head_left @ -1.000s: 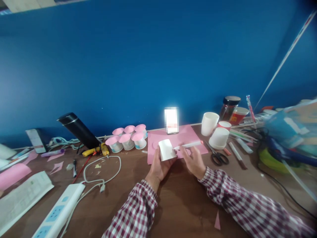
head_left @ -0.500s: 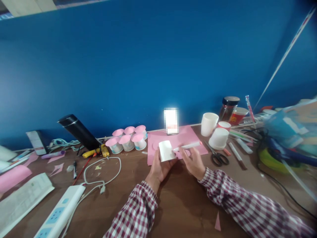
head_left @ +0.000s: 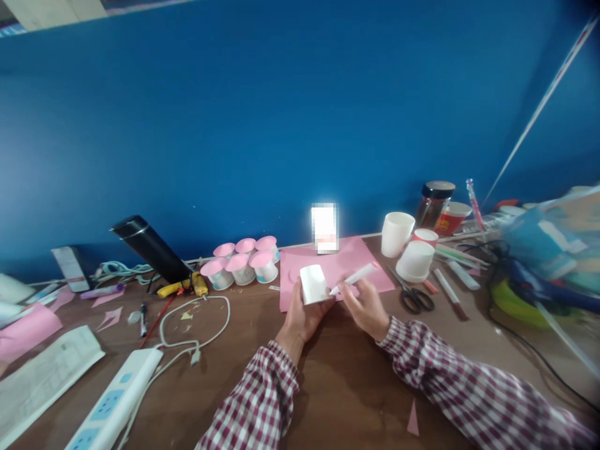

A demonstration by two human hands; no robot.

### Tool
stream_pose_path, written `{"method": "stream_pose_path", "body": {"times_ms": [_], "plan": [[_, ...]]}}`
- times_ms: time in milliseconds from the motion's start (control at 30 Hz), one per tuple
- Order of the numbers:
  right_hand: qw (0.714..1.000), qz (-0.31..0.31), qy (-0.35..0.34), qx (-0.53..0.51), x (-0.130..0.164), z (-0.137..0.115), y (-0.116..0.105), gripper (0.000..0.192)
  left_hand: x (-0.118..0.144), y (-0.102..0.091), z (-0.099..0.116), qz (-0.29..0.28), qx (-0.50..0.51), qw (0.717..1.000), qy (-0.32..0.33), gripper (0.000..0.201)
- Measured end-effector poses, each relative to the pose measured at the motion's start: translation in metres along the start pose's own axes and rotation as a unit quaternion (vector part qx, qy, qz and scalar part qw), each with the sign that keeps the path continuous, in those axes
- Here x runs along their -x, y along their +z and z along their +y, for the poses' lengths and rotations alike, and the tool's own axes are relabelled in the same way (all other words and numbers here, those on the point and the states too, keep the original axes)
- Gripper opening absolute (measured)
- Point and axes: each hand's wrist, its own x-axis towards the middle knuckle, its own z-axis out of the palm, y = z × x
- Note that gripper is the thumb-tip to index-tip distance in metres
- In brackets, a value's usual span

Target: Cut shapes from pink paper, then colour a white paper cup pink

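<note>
A deep blue wall is rising behind a cluttered brown wooden table [head_left: 347, 387], and near its middle the person is working on a small white paper cup [head_left: 314, 284]. The left hand [head_left: 302, 312] is cradling the cup from below, fingers curled closed round its side, holding it tipped just above the table at the near edge of a pink paper sheet [head_left: 349, 259]. The right hand [head_left: 368, 306] is pinching a white marker pen [head_left: 352, 279], fingers closed on its barrel, its tip touching or nearly touching the cup's side. The cup is looking light and thin-walled, so it is likely crushing easily under pressure; a gentle hold round the wall near the base seems safest, with the rim being its stiffest part.

Further out, black-handled scissors [head_left: 411, 294] are lying just right of the hands, beside an upturned white cup [head_left: 414, 260] and an upright one [head_left: 396, 234]. A cluster of pink-topped cups [head_left: 241, 259] is standing to the left, with a yellow glue gun [head_left: 182, 286], a white cable [head_left: 194, 325] and a power strip [head_left: 115, 400] beyond. Nothing is crowding the hands themselves.
</note>
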Motion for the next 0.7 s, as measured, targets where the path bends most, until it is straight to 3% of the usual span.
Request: {"method": "stream_pose_path", "body": {"times_ms": [233,433,700], "plan": [[0.998,-0.02,0.028,-0.045,-0.002,-0.004,-0.001,0.015,0.001,0.002,0.001,0.019,-0.007,1.0,-0.007,0.041],[0.988,0.113,0.073,-0.079,-0.005,0.009,0.001,0.027,0.004,0.004,0.006,0.025,0.004,0.999,-0.038,0.04],[0.995,0.083,0.049,-0.009,0.0,0.03,0.004,0.032,0.003,0.0,0.006,0.039,0.016,0.998,-0.038,0.044]]}}
